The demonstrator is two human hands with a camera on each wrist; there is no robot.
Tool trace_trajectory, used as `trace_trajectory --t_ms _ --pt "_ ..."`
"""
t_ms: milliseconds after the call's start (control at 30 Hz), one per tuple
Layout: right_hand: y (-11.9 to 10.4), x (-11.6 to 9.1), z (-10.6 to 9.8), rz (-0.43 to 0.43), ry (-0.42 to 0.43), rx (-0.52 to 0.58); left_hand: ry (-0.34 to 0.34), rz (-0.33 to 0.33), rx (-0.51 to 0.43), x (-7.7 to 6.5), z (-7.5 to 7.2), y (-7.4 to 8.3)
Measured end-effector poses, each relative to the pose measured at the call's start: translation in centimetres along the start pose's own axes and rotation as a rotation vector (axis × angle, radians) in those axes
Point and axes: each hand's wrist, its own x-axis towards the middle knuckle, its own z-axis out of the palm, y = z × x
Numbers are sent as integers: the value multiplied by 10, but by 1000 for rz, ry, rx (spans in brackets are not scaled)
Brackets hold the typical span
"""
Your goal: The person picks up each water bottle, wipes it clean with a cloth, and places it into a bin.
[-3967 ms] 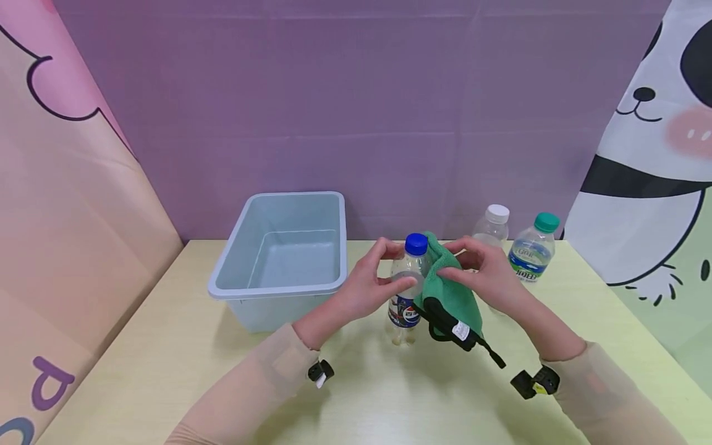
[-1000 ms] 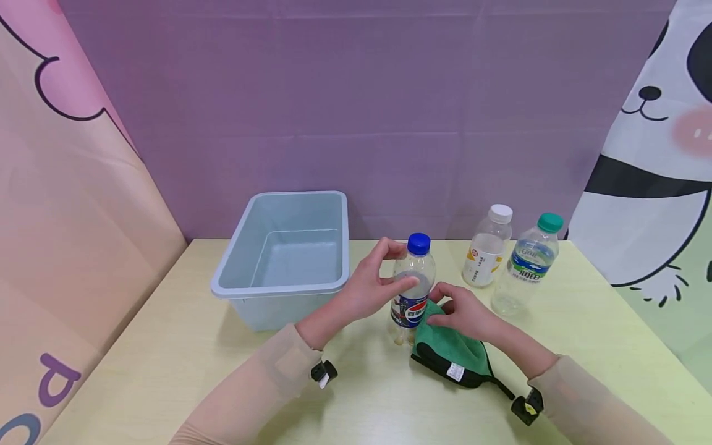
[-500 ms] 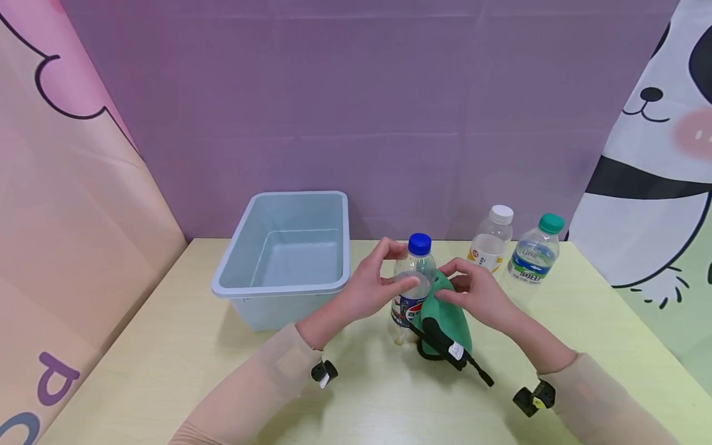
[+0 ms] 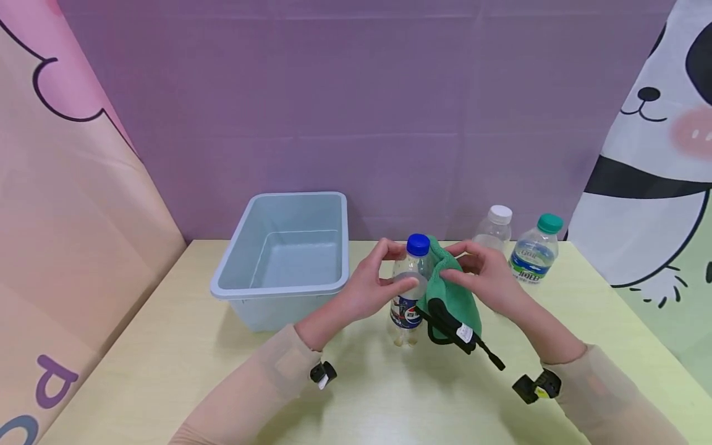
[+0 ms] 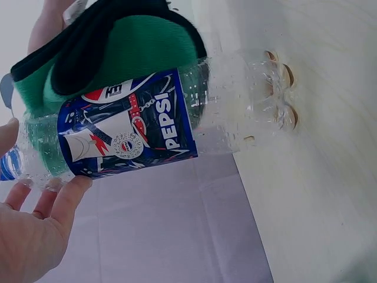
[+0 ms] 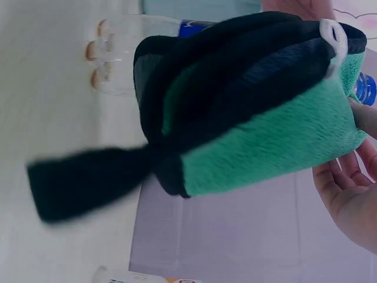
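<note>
A clear plastic Pepsi bottle (image 4: 405, 312) with a blue cap stands upright on the table. My left hand (image 4: 364, 284) grips its upper part from the left, thumb in front, as the left wrist view also shows. In my right hand (image 4: 492, 278) is a green cloth (image 4: 458, 303) with black edging, pinched near its top and held against the bottle's right side. The cloth's black edge and strap hang down to the front right. A white loop (image 6: 334, 44) shows on the cloth in the right wrist view, where the cloth hides much of the bottle.
A light blue plastic bin (image 4: 278, 290) stands left of the bottle, with nothing visible inside. Behind my right hand are a white-capped bottle (image 4: 492, 230), partly hidden, and a green-capped bottle (image 4: 533, 256). A purple backdrop (image 4: 356, 123) rises behind the table.
Over the last second my right hand has moved the cloth up along the bottle's right side, from near the label to just below the cap. The left hand and bottle have stayed put.
</note>
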Motion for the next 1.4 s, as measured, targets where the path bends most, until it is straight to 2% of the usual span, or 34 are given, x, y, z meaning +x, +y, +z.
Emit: trace_trajectory --t_ms 167,333,567,700,800,933,1067,1233,1400 --pt "-2 0 -2 -10 16 11 1 19 -2 1 0 0" --pt "3 -4 -3 0 12 32 12 8 18 0 1 0" --pt "12 -14 -8 -10 27 8 105 37 115 -4 7 -2" --pt "15 -19 -12 -1 34 3 158 69 109 -5 12 -4" --pt "17 -21 -14 6 40 -1 169 79 101 -5 13 -4" --pt "22 -25 -17 12 48 -10 136 57 106 -4 11 -5" --pt "26 -28 -19 16 60 -19 54 33 96 -1 6 -5" --pt "30 -32 -22 4 63 -8 -67 59 7 2 -5 -1" --pt "33 -36 -25 -15 68 -4 -141 66 -10 4 -12 1"
